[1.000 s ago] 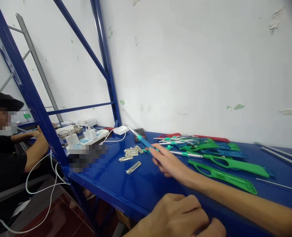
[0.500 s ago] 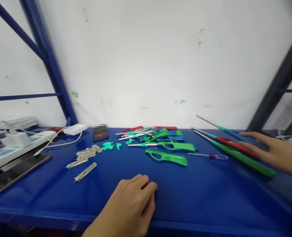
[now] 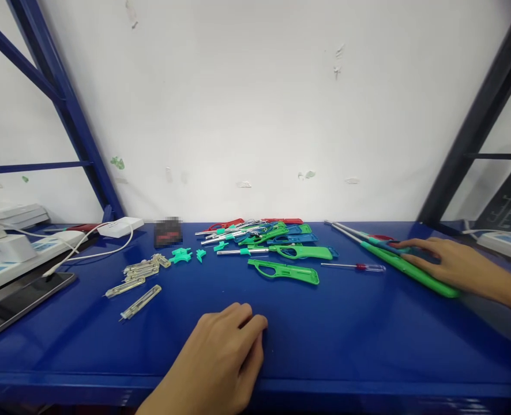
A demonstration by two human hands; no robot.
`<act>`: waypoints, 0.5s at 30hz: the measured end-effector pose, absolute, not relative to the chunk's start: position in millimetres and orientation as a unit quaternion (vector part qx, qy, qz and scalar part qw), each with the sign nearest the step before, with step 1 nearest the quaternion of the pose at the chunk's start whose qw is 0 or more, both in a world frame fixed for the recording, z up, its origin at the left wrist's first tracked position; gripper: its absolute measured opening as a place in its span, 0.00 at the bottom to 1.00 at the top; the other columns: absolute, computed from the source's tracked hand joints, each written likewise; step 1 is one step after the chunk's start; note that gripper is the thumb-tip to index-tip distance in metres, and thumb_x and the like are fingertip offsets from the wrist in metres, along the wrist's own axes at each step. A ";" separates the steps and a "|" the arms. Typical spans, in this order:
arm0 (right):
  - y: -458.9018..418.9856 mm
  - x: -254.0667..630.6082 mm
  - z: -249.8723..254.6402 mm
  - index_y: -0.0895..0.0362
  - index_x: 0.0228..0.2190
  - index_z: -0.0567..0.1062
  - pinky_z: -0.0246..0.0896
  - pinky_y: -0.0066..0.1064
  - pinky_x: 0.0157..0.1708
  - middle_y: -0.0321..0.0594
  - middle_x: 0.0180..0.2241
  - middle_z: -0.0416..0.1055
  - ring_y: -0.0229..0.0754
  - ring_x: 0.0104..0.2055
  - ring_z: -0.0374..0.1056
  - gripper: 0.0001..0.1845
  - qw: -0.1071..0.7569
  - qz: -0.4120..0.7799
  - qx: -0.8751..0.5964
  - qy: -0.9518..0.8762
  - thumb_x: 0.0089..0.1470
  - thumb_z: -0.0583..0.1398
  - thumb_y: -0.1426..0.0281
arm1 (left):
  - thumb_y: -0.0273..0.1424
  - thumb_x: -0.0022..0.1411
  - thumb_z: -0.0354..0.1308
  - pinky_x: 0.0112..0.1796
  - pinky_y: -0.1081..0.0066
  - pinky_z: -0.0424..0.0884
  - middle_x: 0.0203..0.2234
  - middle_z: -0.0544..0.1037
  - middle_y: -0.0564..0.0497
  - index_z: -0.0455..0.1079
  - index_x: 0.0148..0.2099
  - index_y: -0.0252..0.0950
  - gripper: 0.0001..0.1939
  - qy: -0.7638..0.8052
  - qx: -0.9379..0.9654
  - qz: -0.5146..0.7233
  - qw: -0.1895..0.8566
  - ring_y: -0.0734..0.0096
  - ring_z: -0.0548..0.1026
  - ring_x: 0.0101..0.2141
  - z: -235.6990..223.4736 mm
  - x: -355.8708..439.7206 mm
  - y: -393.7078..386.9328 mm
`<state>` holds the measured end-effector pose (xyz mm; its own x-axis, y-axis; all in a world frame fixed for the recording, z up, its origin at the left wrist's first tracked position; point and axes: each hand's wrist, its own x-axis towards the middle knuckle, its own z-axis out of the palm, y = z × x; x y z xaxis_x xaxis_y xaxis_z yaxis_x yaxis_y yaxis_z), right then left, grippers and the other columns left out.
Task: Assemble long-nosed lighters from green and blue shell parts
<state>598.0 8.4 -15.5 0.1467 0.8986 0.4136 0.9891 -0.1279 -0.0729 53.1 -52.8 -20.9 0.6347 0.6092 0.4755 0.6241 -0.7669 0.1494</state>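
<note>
My left hand (image 3: 221,357) rests on the blue shelf top (image 3: 346,334) near its front edge, fingers curled under, holding nothing. My right hand (image 3: 450,265) lies flat at the far right, fingers stretched over the handles of a few long lighters: a green one (image 3: 415,275) nearest me and a blue-handled one (image 3: 383,242) under the fingertips. A small red-handled screwdriver (image 3: 359,267) lies just left of them. Green lighter shells (image 3: 284,271) and a heap of lighter parts (image 3: 264,233) sit in the middle.
Several metal strips (image 3: 138,274) and small teal pieces (image 3: 181,255) lie left of centre. A power strip with cables (image 3: 17,253), a dark tablet (image 3: 17,302), a white adapter (image 3: 121,226) and a black box (image 3: 168,233) crowd the left. Shelf uprights (image 3: 65,109) (image 3: 476,121) stand at both sides.
The view has swung right. My right hand carried the blue-handled lighter from the left to the far right and laid it flat beside the others. My left hand stayed put.
</note>
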 end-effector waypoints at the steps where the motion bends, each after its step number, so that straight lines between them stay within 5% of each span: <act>1: 8.7 597.1 -14.9 0.51 0.58 0.82 0.82 0.45 0.52 0.46 0.58 0.82 0.48 0.52 0.81 0.16 0.154 -0.125 -0.737 -0.647 0.76 0.67 0.58 | 0.19 0.76 0.49 0.34 0.65 0.70 0.36 0.81 0.52 0.75 0.44 0.41 0.16 -0.343 -0.904 -0.254 0.011 0.63 0.82 0.34 -20.6 53.0 -53.1; 11: 26.5 505.7 15.6 0.52 0.59 0.82 0.76 0.56 0.63 0.49 0.64 0.79 0.54 0.61 0.78 0.19 0.152 -0.152 -0.604 -0.767 0.75 0.68 0.56 | 0.19 0.76 0.51 0.35 0.63 0.69 0.38 0.82 0.53 0.78 0.49 0.42 0.17 -0.352 -0.902 -0.249 0.001 0.63 0.82 0.35 -20.6 52.0 -54.1; 15: 46.6 438.0 24.5 0.48 0.66 0.80 0.62 0.71 0.74 0.51 0.78 0.66 0.65 0.77 0.64 0.28 0.176 -0.132 -0.505 -0.834 0.73 0.66 0.48 | 0.19 0.76 0.51 0.35 0.64 0.68 0.37 0.82 0.53 0.78 0.48 0.42 0.17 -0.350 -0.903 -0.250 0.002 0.63 0.82 0.35 -21.7 51.1 -53.3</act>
